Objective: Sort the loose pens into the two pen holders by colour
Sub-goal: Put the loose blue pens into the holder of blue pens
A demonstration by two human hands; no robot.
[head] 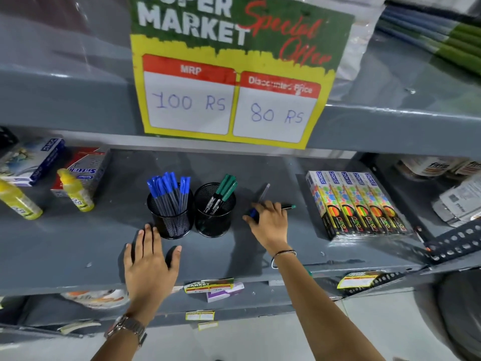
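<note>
Two black mesh pen holders stand side by side on the grey shelf [78, 246]. The left holder [170, 217] is packed with several blue-capped pens [169, 187]. The right holder [214, 212] has a few green-capped markers [226, 187]. My left hand [149, 261] lies flat and open on the shelf just in front of the left holder. My right hand [269, 220] is to the right of the holders, fingers curled over a blue-capped pen [263, 195] whose cap shows under the fingers. A green-tipped marker [288, 207] lies on the shelf, poking out from behind that hand.
A row of colourful marker boxes [356, 201] lies to the right. Two yellow bottles [75, 190] and boxed goods [33, 160] sit at the left. A "Special Offer" price sign [231, 74] hangs from the shelf above. Price tags line the front edge.
</note>
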